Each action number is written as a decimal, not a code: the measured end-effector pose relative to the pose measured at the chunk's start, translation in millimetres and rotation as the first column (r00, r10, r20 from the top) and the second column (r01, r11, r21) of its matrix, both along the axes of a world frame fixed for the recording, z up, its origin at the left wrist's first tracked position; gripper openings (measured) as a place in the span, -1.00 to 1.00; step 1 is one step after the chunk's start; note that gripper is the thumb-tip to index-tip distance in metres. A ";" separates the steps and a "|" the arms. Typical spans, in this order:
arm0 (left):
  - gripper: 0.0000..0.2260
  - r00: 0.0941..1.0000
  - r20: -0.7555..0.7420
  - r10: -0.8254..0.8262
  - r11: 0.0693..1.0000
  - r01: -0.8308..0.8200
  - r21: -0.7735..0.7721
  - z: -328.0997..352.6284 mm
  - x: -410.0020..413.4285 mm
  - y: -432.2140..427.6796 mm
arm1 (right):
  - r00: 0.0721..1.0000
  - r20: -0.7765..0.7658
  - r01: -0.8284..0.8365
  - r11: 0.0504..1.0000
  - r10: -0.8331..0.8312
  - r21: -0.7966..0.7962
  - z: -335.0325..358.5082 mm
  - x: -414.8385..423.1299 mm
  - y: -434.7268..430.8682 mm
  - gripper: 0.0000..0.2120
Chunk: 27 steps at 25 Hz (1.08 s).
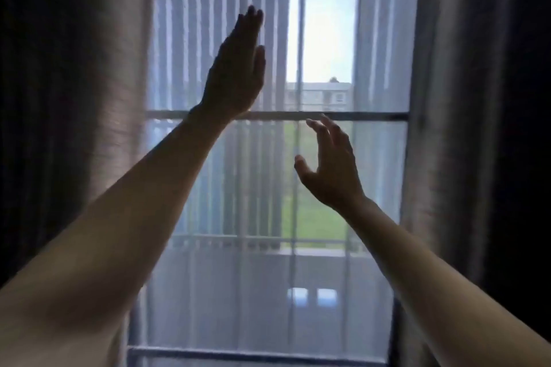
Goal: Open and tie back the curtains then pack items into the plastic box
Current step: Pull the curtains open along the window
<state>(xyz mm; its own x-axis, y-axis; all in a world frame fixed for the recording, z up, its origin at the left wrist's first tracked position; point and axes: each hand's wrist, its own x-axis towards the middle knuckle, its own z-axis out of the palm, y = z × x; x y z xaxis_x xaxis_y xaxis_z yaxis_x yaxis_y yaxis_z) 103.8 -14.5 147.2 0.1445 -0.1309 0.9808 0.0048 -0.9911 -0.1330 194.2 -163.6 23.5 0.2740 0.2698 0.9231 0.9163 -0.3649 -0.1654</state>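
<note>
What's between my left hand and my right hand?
Head view: nothing held between left hand and right hand; only the sheer curtain and window bar behind.

Daylit window (pixel 326 48), lawn (pixel 316 217) outside, dim room

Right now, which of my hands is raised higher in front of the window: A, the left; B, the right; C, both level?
A: the left hand stretches well above the window's horizontal bar, while the right hand reaches only up to it.
</note>
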 end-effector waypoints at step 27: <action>-0.41 0.412 -0.332 -0.849 0.498 0.834 -0.239 -74.9 340.0 -410.8 | 0.563 -0.353 0.819 0.443 -0.747 0.365 -104.2 219.2 -330.2 -0.21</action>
<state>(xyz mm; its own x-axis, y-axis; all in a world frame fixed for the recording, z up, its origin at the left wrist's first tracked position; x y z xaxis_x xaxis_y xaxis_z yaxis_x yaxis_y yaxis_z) 443.8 -425.3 72.3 0.3112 -0.3630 0.8783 -0.8734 -0.4736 0.1138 413.4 -493.7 -80.7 0.2676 -0.5419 0.7967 0.2361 -0.7648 -0.5995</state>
